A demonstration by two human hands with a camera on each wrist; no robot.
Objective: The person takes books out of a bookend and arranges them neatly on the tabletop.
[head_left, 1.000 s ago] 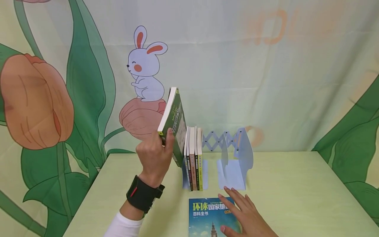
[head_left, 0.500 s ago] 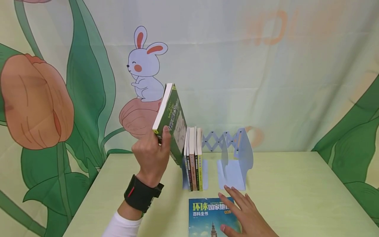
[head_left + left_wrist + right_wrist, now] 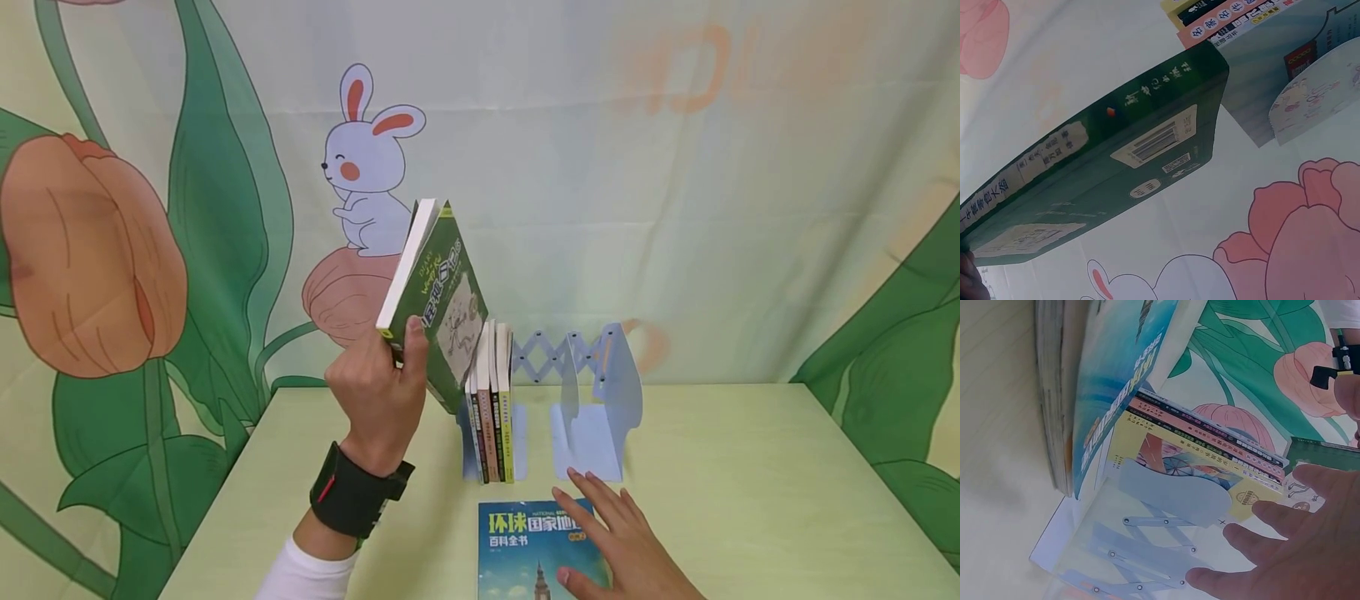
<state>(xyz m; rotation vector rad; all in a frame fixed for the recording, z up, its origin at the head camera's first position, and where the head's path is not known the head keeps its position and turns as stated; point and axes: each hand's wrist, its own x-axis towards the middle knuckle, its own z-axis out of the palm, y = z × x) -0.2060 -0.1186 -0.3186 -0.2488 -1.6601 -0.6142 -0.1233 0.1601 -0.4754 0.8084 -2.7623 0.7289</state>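
My left hand point(image 3: 378, 392) grips a green book point(image 3: 442, 317) by its near lower corner, thumb on the front cover. The book is raised and tilted above the left end of a row of upright books point(image 3: 491, 433). In the left wrist view, the green book's point(image 3: 1147, 134) spine and barcoded back cover show; whether it touches the row I cannot tell. My right hand point(image 3: 626, 542), fingers spread and holding nothing, is over the right side of a blue book point(image 3: 517, 558) lying flat with its cover up. The right wrist view shows the same loose fingers point(image 3: 1254, 544).
A pale blue expanding book rack point(image 3: 592, 442) with crossed links holds the row at its left end. Its right-hand plates point(image 3: 622, 375) stand apart from the books. Behind the light green table point(image 3: 750, 467) hangs a printed cloth point(image 3: 525, 167) with a rabbit and tulips.
My left hand has shifted slightly left, and the green book has risen a little. Its front cover has turned more into view. The right hand has stayed put.
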